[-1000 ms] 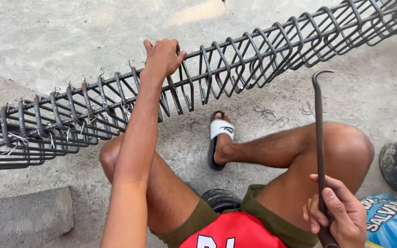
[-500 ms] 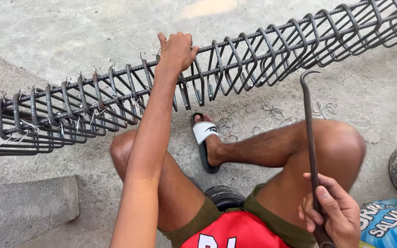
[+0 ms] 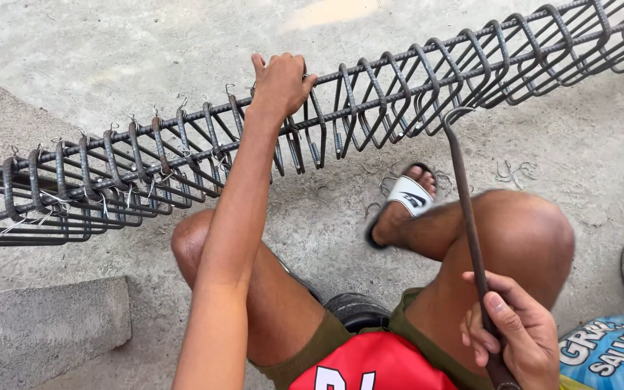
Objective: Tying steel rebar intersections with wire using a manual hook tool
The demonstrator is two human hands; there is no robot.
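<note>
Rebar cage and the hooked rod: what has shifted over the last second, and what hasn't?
The hooked rod in the right hand has swung left, so its hook now reaches the rebar cage. The left hand still grips the cage's top bar. The sandalled foot stays planted under the cage.

Sunlit rough concrete floor [image 3: 110, 58], grey concrete block [image 3: 45, 332] at lower left, scattered wire scraps [image 3: 514, 172].

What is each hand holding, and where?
Right hand grips the hooked rusty metal rod near its lower end; left hand grasps the rebar cage's top bar.
</note>
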